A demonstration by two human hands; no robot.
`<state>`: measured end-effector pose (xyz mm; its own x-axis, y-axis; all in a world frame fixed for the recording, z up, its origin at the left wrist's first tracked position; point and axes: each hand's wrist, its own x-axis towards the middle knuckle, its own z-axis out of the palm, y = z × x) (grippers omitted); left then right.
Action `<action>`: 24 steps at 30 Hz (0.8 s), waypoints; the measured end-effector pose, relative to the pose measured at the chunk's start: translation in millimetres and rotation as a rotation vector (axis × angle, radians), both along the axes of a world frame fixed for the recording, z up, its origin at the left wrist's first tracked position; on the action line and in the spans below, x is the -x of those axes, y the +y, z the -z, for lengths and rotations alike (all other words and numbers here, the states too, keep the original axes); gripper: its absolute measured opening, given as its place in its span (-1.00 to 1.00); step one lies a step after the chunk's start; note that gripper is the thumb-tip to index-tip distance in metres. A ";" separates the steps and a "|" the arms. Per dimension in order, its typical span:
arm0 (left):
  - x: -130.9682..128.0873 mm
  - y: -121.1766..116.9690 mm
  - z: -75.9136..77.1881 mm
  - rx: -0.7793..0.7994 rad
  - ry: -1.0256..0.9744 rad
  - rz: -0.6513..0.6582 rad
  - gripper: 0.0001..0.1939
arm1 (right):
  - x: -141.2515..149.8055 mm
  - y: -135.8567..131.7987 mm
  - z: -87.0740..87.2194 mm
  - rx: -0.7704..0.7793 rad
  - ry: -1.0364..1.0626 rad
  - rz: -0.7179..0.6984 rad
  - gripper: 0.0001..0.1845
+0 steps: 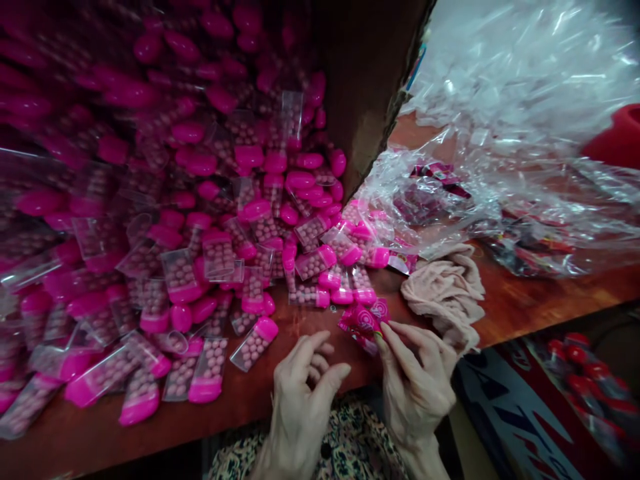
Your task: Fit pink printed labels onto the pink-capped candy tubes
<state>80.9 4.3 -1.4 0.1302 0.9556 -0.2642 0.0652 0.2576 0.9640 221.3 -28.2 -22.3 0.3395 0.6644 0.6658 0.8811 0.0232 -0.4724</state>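
My right hand [417,377] pinches a small pink printed wrapper [364,321] between thumb and fingertips at the front edge of the wooden table [525,303]. My left hand [303,390] is just to its left, fingers loosely curled and apart, holding nothing I can see. A big heap of clear flat candy boxes with pink caps [210,253], filled with small pink balls, spills from a tipped cardboard box [365,87] onto the table. One such box [254,343] lies closest to my left hand.
A crumpled beige cloth [445,290] lies right of the wrapper. Crinkled clear plastic bags [525,133] with red packets cover the right of the table. A red object [620,137] sits at the far right. Below the table edge stands a printed carton [550,407].
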 end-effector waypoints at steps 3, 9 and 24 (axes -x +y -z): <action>-7.4 14.2 -6.9 0.225 -0.311 0.050 -0.55 | 9.5 -2.4 -11.3 0.017 0.086 -0.085 -0.66; 0.4 19.3 -11.4 0.303 -0.416 0.056 -0.91 | 30.5 -8.9 -12.8 0.155 0.377 -0.216 -0.58; 10.9 11.8 -9.5 0.031 -0.098 0.063 -0.74 | 50.2 -15.2 -11.4 0.227 0.817 -0.360 -0.90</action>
